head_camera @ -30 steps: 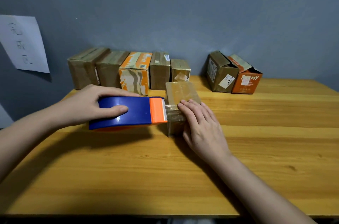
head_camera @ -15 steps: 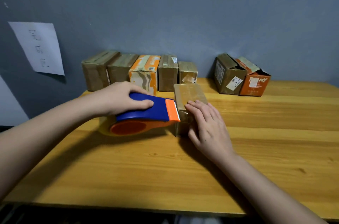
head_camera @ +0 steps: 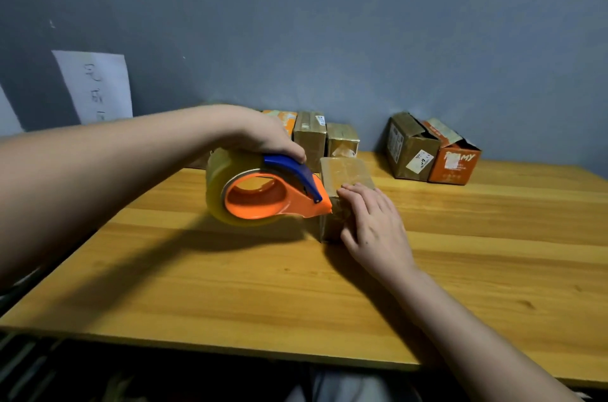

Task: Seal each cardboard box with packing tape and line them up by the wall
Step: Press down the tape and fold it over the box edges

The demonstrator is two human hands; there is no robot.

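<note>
A small tape-wrapped cardboard box point(head_camera: 343, 171) stands in the middle of the wooden table point(head_camera: 493, 253). My right hand point(head_camera: 375, 224) lies on the box's near top edge and right side with fingers straight. My left hand point(head_camera: 263, 135) grips the blue handle of an orange tape dispenser point(head_camera: 263, 196), held on edge so its clear tape roll shows. The dispenser's blade tip touches the box's left side. A row of sealed boxes point(head_camera: 309, 135) stands by the wall, its left part hidden behind my left arm.
Two more boxes, a brown one point(head_camera: 409, 146) with raised flaps and an orange one point(head_camera: 455, 160), stand by the wall at the right. A paper sheet point(head_camera: 95, 86) hangs on the grey wall at the left. The table's front edge runs close to me.
My left hand has rolled the dispenser from flat onto its edge and raised it, so the tape roll now faces me. My right hand stays on the box. The camera has tilted.
</note>
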